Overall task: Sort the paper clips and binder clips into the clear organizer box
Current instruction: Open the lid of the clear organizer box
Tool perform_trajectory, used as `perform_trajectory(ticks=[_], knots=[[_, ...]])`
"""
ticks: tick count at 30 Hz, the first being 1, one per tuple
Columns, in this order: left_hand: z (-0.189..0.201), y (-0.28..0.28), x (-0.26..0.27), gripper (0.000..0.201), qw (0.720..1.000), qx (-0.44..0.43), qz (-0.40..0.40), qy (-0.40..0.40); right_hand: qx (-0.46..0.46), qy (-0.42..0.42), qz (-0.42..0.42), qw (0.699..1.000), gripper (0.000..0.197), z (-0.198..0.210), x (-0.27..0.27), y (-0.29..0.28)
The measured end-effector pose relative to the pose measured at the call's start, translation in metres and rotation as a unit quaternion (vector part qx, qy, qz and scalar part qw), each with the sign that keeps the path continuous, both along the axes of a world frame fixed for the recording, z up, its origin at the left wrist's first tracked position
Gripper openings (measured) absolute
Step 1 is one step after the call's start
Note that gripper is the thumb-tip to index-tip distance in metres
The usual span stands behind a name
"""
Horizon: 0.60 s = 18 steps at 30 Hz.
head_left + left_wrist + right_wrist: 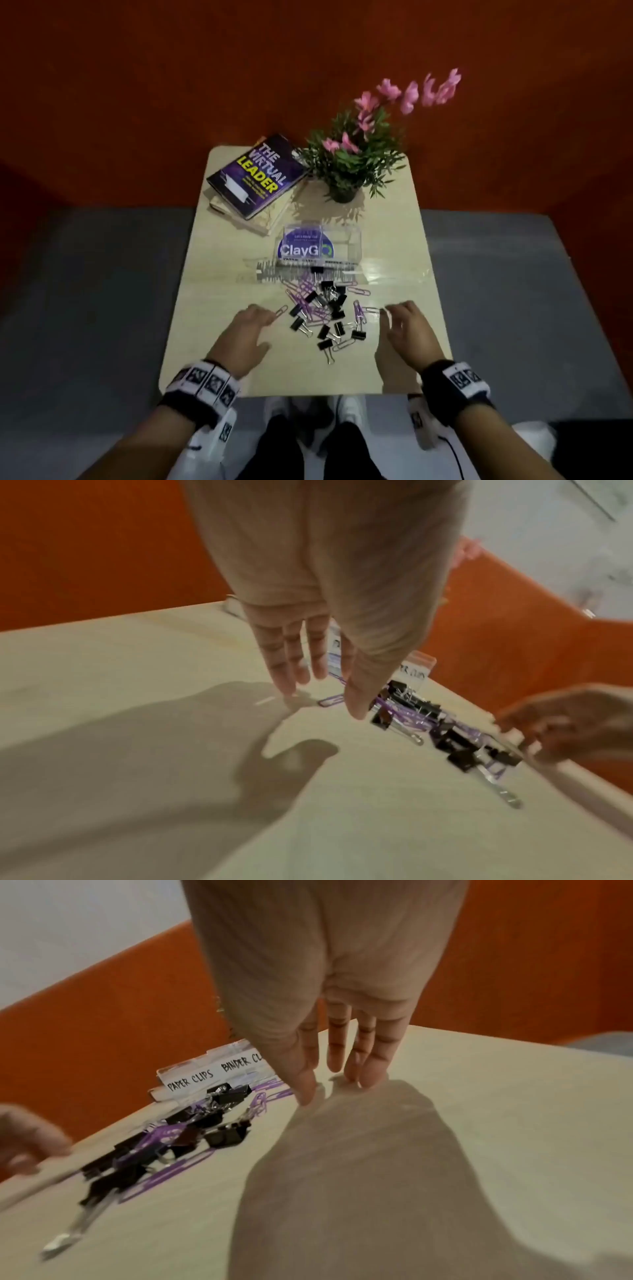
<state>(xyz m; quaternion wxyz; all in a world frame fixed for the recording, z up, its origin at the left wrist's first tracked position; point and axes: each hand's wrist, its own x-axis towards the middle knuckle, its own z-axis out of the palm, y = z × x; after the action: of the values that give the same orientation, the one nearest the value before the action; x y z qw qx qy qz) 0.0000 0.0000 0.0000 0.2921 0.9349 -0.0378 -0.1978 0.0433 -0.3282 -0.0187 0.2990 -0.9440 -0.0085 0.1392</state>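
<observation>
A mixed pile of black binder clips point(330, 313) and purple paper clips point(303, 289) lies in the middle of the pale table point(212, 308). Behind it stands the clear organizer box point(320, 248), labelled "PAPER CLIPS" and "BINDER CLIPS" point(212, 1073). My left hand point(255, 320) is at the pile's left edge, fingers straight, with its fingertips point(287, 688) at the tabletop beside a stray paper clip point(330, 699). Right of the pile, my right hand point(399, 317) has straight fingers point(337, 1056) reaching down to the table near another paper clip point(371, 310). Neither hand holds anything.
A purple book point(257, 174) on a second book lies at the back left. A potted plant with pink flowers point(342, 192) stands at the back right. The table is small, with grey floor on both sides and an orange wall behind.
</observation>
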Motion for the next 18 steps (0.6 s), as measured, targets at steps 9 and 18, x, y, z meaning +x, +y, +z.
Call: perform_trajectory(ticks=[9,18], knots=[[-0.016,-0.017,0.069,0.077,0.998,0.038,-0.038,-0.026,-0.035,0.047,0.129,0.99,0.057,-0.002,0.056,0.02],[-0.027,-0.028,0.091,0.041,0.993,0.027,-0.105,-0.052,0.041,0.046,0.077,0.995,0.024,-0.008,0.048,0.049]])
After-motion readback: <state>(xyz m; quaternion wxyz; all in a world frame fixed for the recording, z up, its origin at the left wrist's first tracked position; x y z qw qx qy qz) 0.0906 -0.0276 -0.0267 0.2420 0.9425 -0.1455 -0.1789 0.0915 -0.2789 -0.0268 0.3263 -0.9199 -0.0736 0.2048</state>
